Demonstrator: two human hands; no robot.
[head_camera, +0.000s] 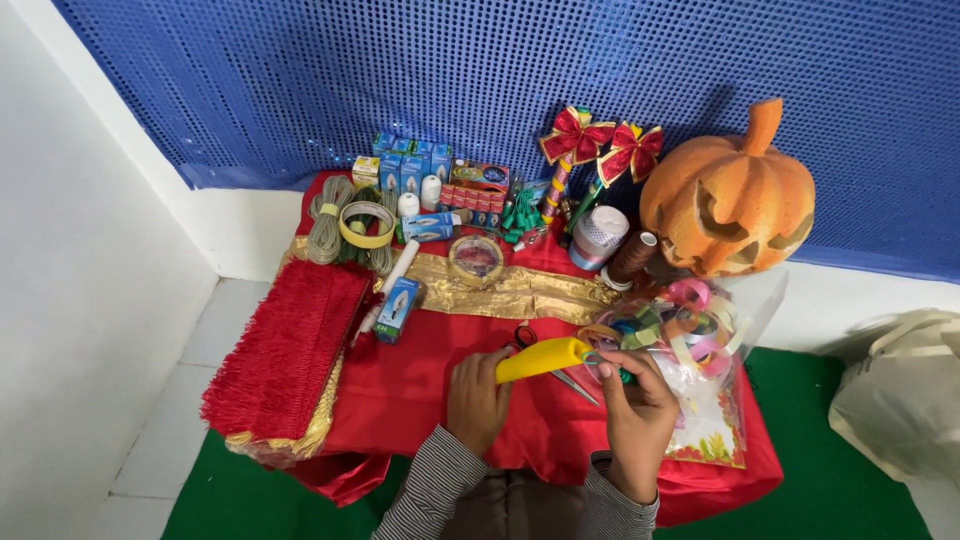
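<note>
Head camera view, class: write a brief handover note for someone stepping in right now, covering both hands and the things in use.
Left hand grips a yellow tool by its body.
Right hand pinches at the tool's tip.
Scissors lie on the red cloth under the tool.
A clear bag of coloured ribbon loops sits just right of the hands.
Nothing visibly joined or cut yet, so the work is still to do.

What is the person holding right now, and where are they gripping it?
A yellow tool: left hand grips its rear end, right hand pinches the front tip.
</note>
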